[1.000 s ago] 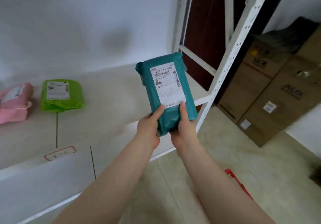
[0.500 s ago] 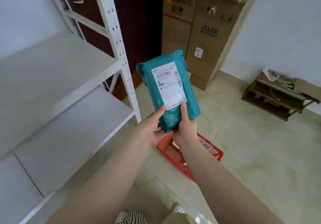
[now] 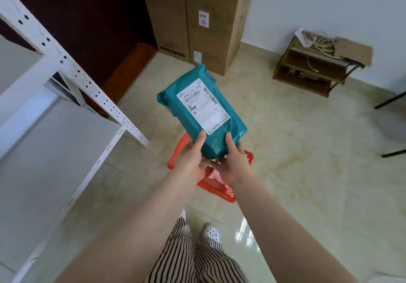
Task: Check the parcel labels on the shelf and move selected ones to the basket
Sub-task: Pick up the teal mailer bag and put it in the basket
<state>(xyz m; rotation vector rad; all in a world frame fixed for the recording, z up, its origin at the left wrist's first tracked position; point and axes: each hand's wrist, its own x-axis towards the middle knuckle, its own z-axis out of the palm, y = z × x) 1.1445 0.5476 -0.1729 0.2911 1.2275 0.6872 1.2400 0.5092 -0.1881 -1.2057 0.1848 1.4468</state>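
Observation:
A teal parcel (image 3: 197, 111) with a white shipping label facing up is held in the air above a red mesh basket (image 3: 216, 187) that stands on the floor. My left hand (image 3: 191, 157) grips the parcel's near left corner, thumb on top. At the near right corner my right hand (image 3: 234, 161) grips it the same way. My hands and the parcel hide most of the basket; something pink shows inside it.
The white metal shelf (image 3: 55, 129) stands at the left, its upright close to the basket. Tall cardboard boxes (image 3: 197, 19) stand against the far wall. A low wooden rack (image 3: 312, 69) with cables sits at the right. Black chair legs (image 3: 391, 124) are at the far right.
The view has swung from the shelf to the floor. Both hands have carried the teal parcel away from the shelf to a spot over the red basket and tilted it flatter.

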